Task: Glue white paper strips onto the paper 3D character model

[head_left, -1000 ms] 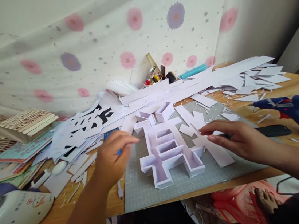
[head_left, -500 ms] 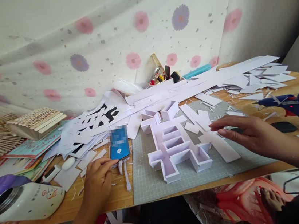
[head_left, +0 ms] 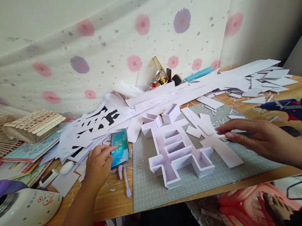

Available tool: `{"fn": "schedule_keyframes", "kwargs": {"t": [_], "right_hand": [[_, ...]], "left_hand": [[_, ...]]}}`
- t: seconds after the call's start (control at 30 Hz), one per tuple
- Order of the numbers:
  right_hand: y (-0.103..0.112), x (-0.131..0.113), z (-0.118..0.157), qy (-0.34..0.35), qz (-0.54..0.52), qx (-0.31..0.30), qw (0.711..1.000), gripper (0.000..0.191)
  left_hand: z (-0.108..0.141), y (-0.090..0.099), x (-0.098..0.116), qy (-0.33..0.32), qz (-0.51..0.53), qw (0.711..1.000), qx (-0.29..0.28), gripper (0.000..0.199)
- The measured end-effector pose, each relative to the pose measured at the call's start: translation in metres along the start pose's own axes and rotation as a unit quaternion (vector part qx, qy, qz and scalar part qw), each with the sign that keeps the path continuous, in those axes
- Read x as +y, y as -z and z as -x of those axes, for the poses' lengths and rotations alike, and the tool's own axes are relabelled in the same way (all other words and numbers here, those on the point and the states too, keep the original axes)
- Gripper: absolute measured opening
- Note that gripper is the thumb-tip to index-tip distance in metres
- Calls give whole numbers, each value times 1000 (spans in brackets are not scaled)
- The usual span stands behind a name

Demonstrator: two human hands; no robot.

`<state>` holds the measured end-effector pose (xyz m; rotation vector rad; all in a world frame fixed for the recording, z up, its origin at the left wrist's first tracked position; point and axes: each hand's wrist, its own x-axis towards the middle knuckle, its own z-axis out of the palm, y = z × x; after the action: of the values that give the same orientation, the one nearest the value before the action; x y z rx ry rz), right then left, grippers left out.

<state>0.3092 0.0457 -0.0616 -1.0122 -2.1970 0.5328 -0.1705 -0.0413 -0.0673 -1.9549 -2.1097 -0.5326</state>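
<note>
A phone [head_left: 119,148] with a lit home screen lies on the table, cables at its lower edge. My left hand [head_left: 98,166] reaches over its left side, index finger stretched onto the screen and the other fingers bent; it holds nothing. To the right, a white foam-board shape with raised walls and open compartments [head_left: 164,159] lies on the grey cutting mat [head_left: 147,193]. My right hand [head_left: 250,137] hovers over the mat's right part with fingers extended and nothing in them. Beneath and left of it are flat white board pieces [head_left: 229,154].
A blue glue gun [head_left: 300,108] sits at the right. White scraps [head_left: 263,79] and cut sheets [head_left: 94,124] cover the back. At the left are a white flask [head_left: 32,208], a stick-built box [head_left: 35,124] and a white mouse [head_left: 66,167]. A tool holder [head_left: 161,84] stands by the wall.
The phone's display has gone from a blue screen to a home screen with icons. My left index finger has moved up from the phone's lower edge onto the screen. My right hand barely shifted.
</note>
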Motion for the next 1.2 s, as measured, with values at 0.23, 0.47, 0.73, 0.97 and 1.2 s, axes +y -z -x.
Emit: {"fn": "schedule_keyframes", "kwargs": {"t": [0.23, 0.47, 0.73, 0.97, 1.2], "right_hand": [[2, 5, 1, 8, 5, 8, 1000, 30], [2, 5, 2, 13, 5, 6, 1000, 29], [-5, -3, -1, 2, -18, -16, 1000, 29], [-8, -17, -9, -25, -68, -86, 994, 28], [-10, -17, -13, -33, -95, -148, 984, 27]], "left_hand": [[-4, -6, -2, 19, -5, 1000, 0, 38], [-4, -6, -3, 13, 5, 1000, -3, 35], [-5, 13, 27, -3, 39, 998, 53, 32], [-26, 27, 129, -255, 135, 957, 33, 20], [-44, 28, 209, -473, 198, 856, -65, 29]]}}
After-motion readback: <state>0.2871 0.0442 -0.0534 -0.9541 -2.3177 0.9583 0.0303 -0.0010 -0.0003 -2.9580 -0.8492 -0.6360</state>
